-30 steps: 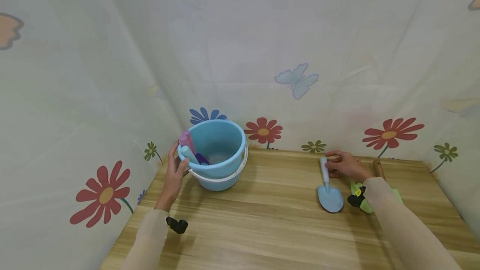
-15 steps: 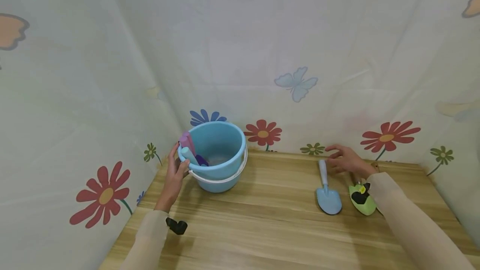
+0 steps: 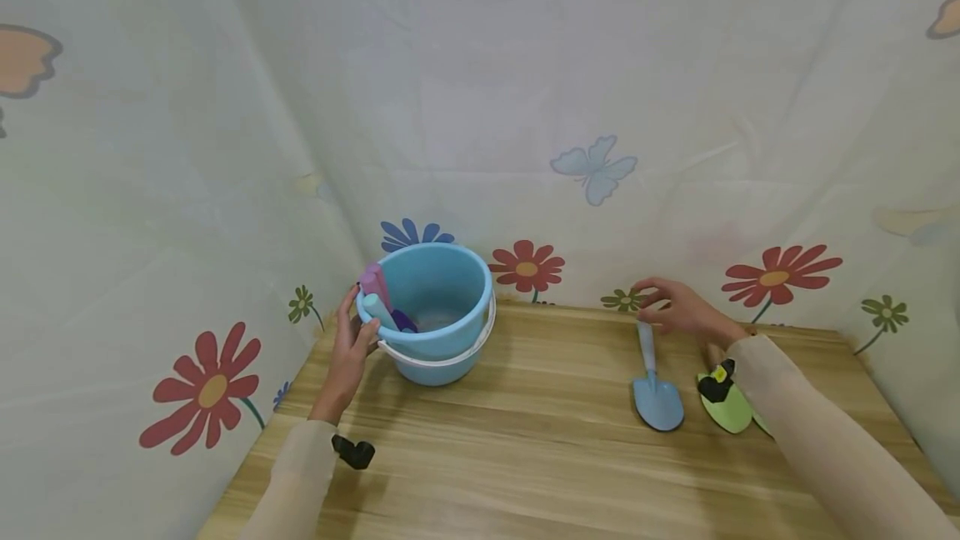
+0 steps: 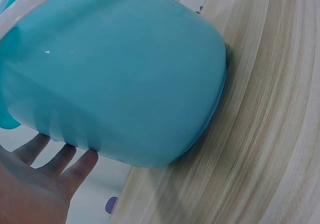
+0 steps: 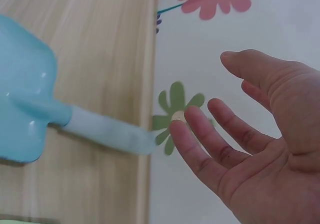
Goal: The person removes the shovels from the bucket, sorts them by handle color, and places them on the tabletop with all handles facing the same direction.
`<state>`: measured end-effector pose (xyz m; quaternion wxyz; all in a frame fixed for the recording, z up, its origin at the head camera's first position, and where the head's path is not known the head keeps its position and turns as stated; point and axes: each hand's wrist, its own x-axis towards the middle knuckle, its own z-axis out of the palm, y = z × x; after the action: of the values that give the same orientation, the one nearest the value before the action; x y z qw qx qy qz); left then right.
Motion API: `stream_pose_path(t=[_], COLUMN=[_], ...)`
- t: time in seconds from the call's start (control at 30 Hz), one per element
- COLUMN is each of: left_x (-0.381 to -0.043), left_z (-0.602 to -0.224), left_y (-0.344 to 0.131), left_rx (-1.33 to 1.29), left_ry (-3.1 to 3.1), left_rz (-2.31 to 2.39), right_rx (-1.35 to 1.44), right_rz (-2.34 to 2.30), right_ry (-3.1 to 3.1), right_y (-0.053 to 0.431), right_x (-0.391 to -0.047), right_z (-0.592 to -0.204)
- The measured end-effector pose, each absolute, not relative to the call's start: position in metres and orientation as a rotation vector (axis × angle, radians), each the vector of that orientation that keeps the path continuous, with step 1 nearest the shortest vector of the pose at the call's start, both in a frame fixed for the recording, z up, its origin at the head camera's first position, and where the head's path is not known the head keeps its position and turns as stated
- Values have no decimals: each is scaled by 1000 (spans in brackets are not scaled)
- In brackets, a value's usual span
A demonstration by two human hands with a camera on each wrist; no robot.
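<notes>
My left hand (image 3: 349,357) grips the left side of a light blue bucket (image 3: 438,351), thumb at the rim. The left wrist view shows several fingers against the bucket's wall (image 4: 125,79). Inside the bucket lean tools with pink handles (image 3: 373,282) and a light blue handle (image 3: 378,310); a purple part (image 3: 403,321) shows lower down. A light blue garden trowel (image 3: 658,405) lies on the table, its pale handle pointing to the wall. Over that handle's end hovers my right hand (image 3: 685,310), fingers loosely bent and holding nothing. The right wrist view shows the hand apart from the trowel handle (image 5: 110,131).
Beside the trowel lies a green trowel-like blade (image 3: 729,412), with another green edge partly hidden under my right forearm. A white bail (image 3: 450,357) hangs on the bucket's front. Flower-printed fabric (image 3: 480,107) walls the back and sides of the wooden table (image 3: 525,440).
My right hand has lifted off the light blue trowel's handle, opened, and shifted slightly left above its end. The left hand and bucket stay in place.
</notes>
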<state>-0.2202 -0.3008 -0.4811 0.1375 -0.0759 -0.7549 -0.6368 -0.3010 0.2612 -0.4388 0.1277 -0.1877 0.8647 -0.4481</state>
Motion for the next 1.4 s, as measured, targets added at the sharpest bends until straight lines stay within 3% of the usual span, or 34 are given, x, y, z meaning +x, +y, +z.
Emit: stream_pose_path(t=[0.47,1.4], left_x=[-201,-204], left_z=[-451,-458], left_y=[-289,-292], left_rx=[-218,-248], left_ry=[-2210,-2194], left_rz=[-1863,-1875], right_rx=[-683,-959], right_rz=[-1298,-1136], right_ry=[2518,2499], right_y=[234,173], right_x=[-308,-322], right_z=[-413,-346])
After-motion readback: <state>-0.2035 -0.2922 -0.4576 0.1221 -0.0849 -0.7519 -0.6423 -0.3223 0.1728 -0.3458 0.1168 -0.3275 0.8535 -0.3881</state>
